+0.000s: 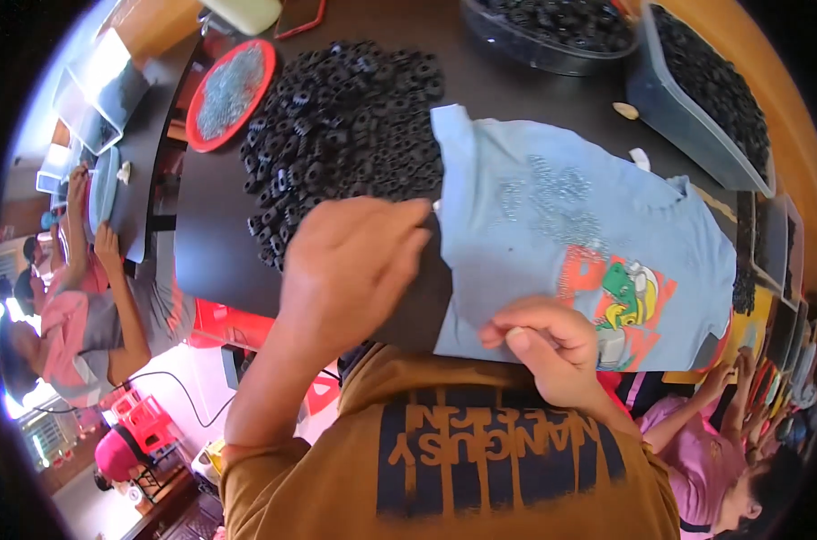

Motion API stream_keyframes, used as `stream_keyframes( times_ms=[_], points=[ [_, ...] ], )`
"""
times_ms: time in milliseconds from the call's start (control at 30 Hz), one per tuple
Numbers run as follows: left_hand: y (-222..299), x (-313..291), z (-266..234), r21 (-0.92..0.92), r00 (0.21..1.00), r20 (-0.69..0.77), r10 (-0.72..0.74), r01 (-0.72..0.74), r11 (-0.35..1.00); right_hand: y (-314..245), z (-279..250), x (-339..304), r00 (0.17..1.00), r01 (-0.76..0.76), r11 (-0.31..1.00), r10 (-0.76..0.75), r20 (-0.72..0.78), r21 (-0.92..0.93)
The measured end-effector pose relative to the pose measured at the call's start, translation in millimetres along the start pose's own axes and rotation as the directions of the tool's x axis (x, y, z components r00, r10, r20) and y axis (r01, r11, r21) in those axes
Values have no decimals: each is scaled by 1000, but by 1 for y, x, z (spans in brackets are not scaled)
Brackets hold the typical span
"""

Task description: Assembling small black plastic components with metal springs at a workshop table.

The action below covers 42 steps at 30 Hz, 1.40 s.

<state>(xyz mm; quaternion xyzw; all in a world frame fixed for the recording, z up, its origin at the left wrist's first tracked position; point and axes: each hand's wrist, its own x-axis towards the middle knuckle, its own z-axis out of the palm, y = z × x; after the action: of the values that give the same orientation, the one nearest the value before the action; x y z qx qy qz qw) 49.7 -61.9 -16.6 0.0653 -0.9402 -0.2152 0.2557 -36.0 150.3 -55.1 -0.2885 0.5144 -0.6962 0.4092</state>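
A light-blue T-shirt point(516, 243) with a cartoon print lies spread on the dark table, and many small silvery metal pieces point(557, 193) are scattered on it. To its left is a large heap of small black plastic parts point(336, 135). My left hand point(354, 270) hovers at the heap's near right side, fingers drawn together and pointing at the shirt's left edge; anything in them is hidden. Over the shirt's near edge my right hand point(552, 351) is curled, thumb against the fingers in a pinch. What it holds, if anything, is too small to make out.
A red-rimmed plate point(267, 76) of silvery pieces stands at the far left. A clear round bowl point(552, 61) and a clear bin point(696, 135), both with black parts, stand at the far right. People sit working on both sides, one at left point(57, 351).
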Motion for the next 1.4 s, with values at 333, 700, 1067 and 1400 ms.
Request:
stream_keyframes(
  times_ms=[333, 700, 1067, 1400],
  points=[
    [-109, -38, -51, -25, 823, -229, -520, 529, 848, 10, 7, -4, 994, 91, 991, -97, -56, -96],
    [-100, -33, -38, -26, 920, 13, -391, 391, 920, 9, 10, -3, 991, 79, 986, -94, -99, -144],
    [-153, -13, -48, -70, 893, -127, -431, 426, 902, 8, 8, -2, 992, 83, 988, -94, -87, -131],
    [-171, -9, -42, -87, 870, -144, -471, 463, 882, 7, 6, -4, 994, 59, 995, -65, -83, -74]
  ],
)
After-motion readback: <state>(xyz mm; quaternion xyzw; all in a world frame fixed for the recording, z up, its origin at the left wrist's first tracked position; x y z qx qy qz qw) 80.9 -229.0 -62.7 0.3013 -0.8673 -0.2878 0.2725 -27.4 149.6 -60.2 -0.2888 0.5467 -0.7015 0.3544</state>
